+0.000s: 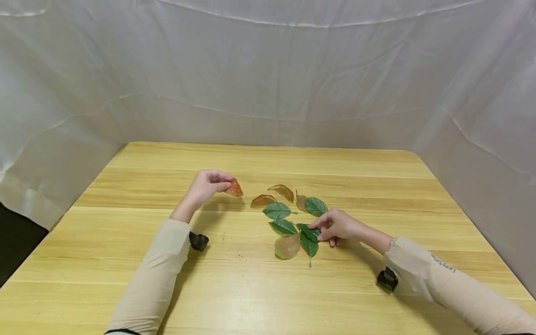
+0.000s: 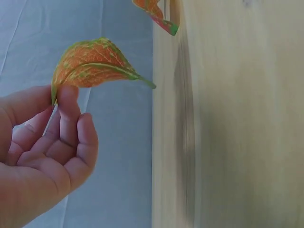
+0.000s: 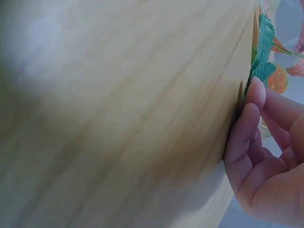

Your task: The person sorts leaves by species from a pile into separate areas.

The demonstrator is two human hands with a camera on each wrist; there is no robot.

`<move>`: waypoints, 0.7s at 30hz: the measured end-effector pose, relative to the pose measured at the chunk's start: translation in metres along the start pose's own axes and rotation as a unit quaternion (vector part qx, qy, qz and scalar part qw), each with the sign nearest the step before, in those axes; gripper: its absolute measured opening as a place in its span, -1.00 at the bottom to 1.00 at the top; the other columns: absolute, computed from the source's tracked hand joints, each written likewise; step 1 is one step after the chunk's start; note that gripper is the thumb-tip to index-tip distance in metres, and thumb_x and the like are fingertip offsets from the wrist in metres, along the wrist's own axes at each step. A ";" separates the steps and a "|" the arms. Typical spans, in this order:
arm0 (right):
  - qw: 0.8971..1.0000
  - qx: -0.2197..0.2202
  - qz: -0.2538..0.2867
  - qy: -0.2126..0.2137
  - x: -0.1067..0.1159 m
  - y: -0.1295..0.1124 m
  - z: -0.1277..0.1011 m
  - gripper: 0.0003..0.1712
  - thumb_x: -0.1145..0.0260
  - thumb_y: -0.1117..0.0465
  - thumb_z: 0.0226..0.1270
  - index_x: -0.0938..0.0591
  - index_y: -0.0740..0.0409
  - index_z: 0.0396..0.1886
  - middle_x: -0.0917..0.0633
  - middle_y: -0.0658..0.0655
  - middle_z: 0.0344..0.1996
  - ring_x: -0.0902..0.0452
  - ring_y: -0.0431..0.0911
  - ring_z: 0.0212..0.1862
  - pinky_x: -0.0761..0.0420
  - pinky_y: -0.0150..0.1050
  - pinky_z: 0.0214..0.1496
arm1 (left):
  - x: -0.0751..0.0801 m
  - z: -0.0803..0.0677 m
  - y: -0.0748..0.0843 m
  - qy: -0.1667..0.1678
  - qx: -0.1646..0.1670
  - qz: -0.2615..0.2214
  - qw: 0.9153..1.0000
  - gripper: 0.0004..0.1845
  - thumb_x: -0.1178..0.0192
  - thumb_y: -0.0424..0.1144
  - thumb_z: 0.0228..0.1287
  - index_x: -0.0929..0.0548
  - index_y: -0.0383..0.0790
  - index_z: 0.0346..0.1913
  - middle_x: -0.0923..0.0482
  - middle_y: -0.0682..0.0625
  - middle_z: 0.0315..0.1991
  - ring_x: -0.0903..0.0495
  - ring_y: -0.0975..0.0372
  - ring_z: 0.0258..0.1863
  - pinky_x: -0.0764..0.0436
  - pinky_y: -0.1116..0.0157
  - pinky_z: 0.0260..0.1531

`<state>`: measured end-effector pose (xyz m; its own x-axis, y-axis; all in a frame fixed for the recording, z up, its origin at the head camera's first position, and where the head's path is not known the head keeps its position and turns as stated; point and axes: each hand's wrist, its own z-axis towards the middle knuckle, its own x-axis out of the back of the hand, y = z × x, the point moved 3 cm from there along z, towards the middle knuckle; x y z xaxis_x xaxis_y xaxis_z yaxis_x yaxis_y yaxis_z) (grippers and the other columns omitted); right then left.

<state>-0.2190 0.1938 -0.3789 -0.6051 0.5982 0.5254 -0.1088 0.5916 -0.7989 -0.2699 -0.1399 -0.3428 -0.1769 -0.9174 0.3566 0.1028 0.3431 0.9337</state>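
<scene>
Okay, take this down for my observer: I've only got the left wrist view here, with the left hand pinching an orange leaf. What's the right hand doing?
Observer: In the head view, the right hand pinches a dark green leaf between thumb and finger.

Operator: Anything lying right by that leaf, on the side nearer the person?

Observer: Yes, another green leaf, its stem pointing toward the person.

Operator: Any leaf next to that one that isn't green all over?

Observer: Yes, a reddish-brown leaf lies to its left, with some green along its edge.
</scene>
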 end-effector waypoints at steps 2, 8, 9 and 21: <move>1.000 0.001 0.000 0.001 0.000 0.000 0.000 -0.61 -0.31 0.44 0.04 -0.57 0.36 -0.05 -0.49 0.11 -0.74 -0.39 -0.19 -0.79 -0.44 -0.29 -0.74 | 0.002 0.001 -0.002 0.006 0.008 -0.010 1.000 -0.78 -0.11 -0.44 0.20 -0.55 -0.49 -0.12 -0.55 -0.23 -0.20 -0.51 0.21 -0.33 -0.50 0.21 -0.20; 1.000 0.002 0.000 0.000 0.000 0.001 0.000 -0.61 -0.31 0.45 0.04 -0.57 0.36 -0.05 -0.49 0.11 -0.74 -0.39 -0.19 -0.79 -0.44 -0.28 -0.74 | 0.005 0.003 -0.005 0.001 0.033 -0.060 0.998 -0.73 -0.11 -0.51 0.16 -0.50 -0.57 -0.07 -0.48 -0.32 -0.09 -0.54 0.28 -0.38 -0.53 0.25 -0.21; 1.000 0.002 0.000 0.000 0.000 0.001 0.000 -0.61 -0.31 0.45 0.04 -0.57 0.36 -0.05 -0.49 0.11 -0.74 -0.39 -0.18 -0.79 -0.44 -0.28 -0.74 | 0.006 0.003 -0.005 -0.001 0.037 -0.071 0.997 -0.71 -0.13 -0.52 0.13 -0.48 -0.57 -0.06 -0.46 -0.34 -0.07 -0.55 0.28 -0.38 -0.53 0.24 -0.19; 1.000 0.000 0.007 -0.001 0.000 0.001 0.000 -0.61 -0.31 0.46 0.03 -0.58 0.37 -0.06 -0.49 0.10 -0.73 -0.41 -0.17 -0.78 -0.45 -0.26 -0.74 | 0.011 0.002 -0.003 0.045 0.031 -0.074 0.996 -0.78 -0.22 -0.50 0.04 -0.56 -0.52 -0.20 -0.56 -0.18 -0.20 -0.49 0.18 -0.24 -0.43 0.24 -0.12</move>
<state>-0.2192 0.1941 -0.3800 -0.6084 0.6047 0.5140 -0.1013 0.5832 -0.8060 -0.2741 -0.1509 -0.3415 -0.0961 -0.9725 0.2123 0.0210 0.2112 0.9772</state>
